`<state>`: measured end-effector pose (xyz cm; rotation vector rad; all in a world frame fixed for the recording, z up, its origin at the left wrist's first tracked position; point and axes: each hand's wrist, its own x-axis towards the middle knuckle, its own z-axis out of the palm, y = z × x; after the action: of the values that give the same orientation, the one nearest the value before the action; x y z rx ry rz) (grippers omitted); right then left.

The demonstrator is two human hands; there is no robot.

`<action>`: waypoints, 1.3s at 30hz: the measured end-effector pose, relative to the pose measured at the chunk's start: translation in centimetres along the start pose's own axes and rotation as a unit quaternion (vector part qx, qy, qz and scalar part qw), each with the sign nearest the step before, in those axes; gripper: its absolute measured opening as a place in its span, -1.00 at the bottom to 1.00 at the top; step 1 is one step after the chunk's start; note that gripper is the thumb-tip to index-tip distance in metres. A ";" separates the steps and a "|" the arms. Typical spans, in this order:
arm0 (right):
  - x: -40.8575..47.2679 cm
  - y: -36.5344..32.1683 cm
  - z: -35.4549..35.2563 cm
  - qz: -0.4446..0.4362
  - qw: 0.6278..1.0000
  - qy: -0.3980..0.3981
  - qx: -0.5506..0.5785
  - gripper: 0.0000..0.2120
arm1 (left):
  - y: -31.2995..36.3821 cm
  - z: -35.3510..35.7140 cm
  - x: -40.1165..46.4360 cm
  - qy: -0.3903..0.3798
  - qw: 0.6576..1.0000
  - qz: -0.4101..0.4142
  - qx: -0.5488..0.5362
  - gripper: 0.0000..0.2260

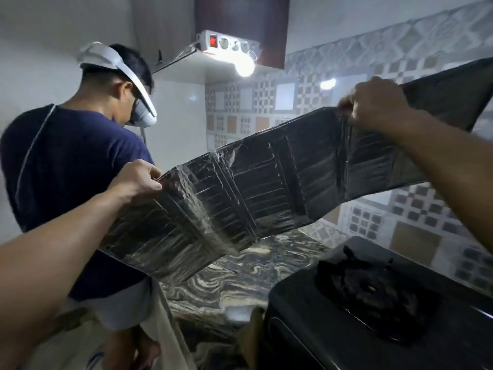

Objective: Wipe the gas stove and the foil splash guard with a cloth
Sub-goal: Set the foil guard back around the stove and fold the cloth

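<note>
Foil splash guard (266, 188) held aloft mid-frame, clear of gas stove (373, 303) lower right. Left hand (138, 180) and right hand (373, 105) each pinch its top edge, keeping it spread

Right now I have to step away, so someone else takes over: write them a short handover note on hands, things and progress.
Left hand pinches the top edge of the foil splash guard; right hand grips its top edge further along. The guard hangs lifted above the marbled counter, partly unfolded. The gas stove sits lower right. No cloth in view, so no wiping shows. Left: find the cloth, wipe guard and stove. Another person stands close on the left.
</note>
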<state>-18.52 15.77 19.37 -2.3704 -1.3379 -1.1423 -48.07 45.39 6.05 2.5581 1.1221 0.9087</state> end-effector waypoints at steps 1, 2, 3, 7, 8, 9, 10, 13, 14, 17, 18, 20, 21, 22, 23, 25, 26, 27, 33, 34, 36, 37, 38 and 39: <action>-0.7 1.3 -0.5 0.012 1.000 0.003 -0.006 -0.81 | 1.9 0.2 0.3 0.003 1.000 0.004 -0.020 -0.90; -1.3 2.5 -0.9 0.021 1.000 0.006 -0.012 -0.79 | 3.7 0.4 0.5 0.005 0.999 0.013 -0.041 -0.93; -2.0 3.6 -1.3 0.026 0.999 0.010 -0.019 -0.79 | 5.4 0.6 0.7 0.006 0.998 0.018 -0.064 -0.87; -4.7 7.3 -2.1 0.063 0.996 0.023 -0.060 -0.77 | 11.4 2.3 1.4 -0.002 0.989 0.027 -0.145 -0.65; -5.5 8.4 -2.2 0.080 0.994 0.026 -0.068 -0.77 | 12.9 3.0 1.5 -0.008 0.985 0.027 -0.170 -0.62; -6.1 9.3 -2.3 0.094 0.993 0.028 -0.072 -0.77 | 14.3 3.7 1.6 -0.011 0.981 0.028 -0.190 -0.61; -6.8 10.0 -2.4 0.104 0.991 0.030 -0.076 -0.77 | 15.7 4.4 1.7 -0.016 0.978 0.030 -0.208 -0.60; -8.3 11.7 -2.5 0.099 0.989 0.063 -0.086 -0.76 | 19.6 6.5 2.2 -0.031 0.959 0.018 -0.281 -0.60; -8.6 11.9 -2.6 0.100 0.989 0.065 -0.090 -0.75 | 20.7 7.2 2.5 -0.031 0.952 0.012 -0.305 -0.64; -8.7 12.7 -2.9 0.102 0.986 0.064 -0.114 -0.75 | 23.9 8.6 3.5 -0.024 0.940 0.014 -0.341 -0.73; -8.6 12.8 -2.9 0.102 0.985 0.067 -0.122 -0.76 | 24.8 8.7 3.9 -0.021 0.940 0.017 -0.340 -0.75; -8.1 12.3 -2.9 0.097 0.984 0.073 -0.131 -0.77 | 25.9 8.7 4.7 0.005 0.949 0.028 -0.313 -0.75; -7.7 11.9 -2.8 0.093 0.983 0.079 -0.137 -0.77 | 26.2 8.6 5.0 0.024 0.956 0.035 -0.289 -0.74; -7.2 11.4 -2.7 0.089 0.982 0.088 -0.143 -0.77 | 26.5 8.6 5.5 0.043 0.962 0.038 -0.268 -0.72; -6.8 11.0 -2.5 0.082 0.980 0.099 -0.150 -0.77 | 26.6 8.6 5.8 0.063 0.965 0.040 -0.251 -0.71; -6.2 10.5 -2.1 0.075 0.977 0.117 -0.162 -0.75 | 26.8 9.1 6.8 0.077 0.967 0.040 -0.240 -0.69; -6.2 10.6 -1.8 0.073 0.977 0.118 -0.162 -0.73 | 26.8 9.6 7.1 0.070 0.967 0.040 -0.240 -0.68; -6.3 10.9 -1.5 0.071 0.977 0.116 -0.164 -0.72 | 26.8 10.2 7.5 0.058 0.967 0.043 -0.246 -0.68; -8.9 15.5 1.5 0.065 0.973 0.120 -0.185 -0.71 | 28.3 13.4 6.9 -0.128 0.932 0.086 -0.327 -0.87; -9.5 16.4 2.0 0.067 0.971 0.116 -0.196 -0.70 | 28.6 13.9 6.7 -0.151 0.928 0.102 -0.325 -0.89; -10.9 18.1 2.9 0.062 0.971 0.119 -0.200 -0.71 | 29.2 15.0 6.4 -0.192 0.918 0.132 -0.321 -0.88; -11.7 18.8 3.2 0.053 0.972 0.124 -0.193 -0.70 | 29.6 15.5 6.4 -0.211 0.913 0.144 -0.319 -0.86; -12.4 19.4 3.4 0.040 0.974 0.126 -0.185 -0.68 | 30.0 16.1 6.3 -0.230 0.907 0.150 -0.318 -0.83; -13.1 20.1 3.7 0.027 0.976 0.124 -0.178 -0.68 | 30.4 16.7 6.3 -0.247 0.903 0.153 -0.317 -0.80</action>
<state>-4.50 -2.39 11.63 -2.3667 -1.0508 -1.7190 -16.44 29.94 8.21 2.2224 0.2198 0.5035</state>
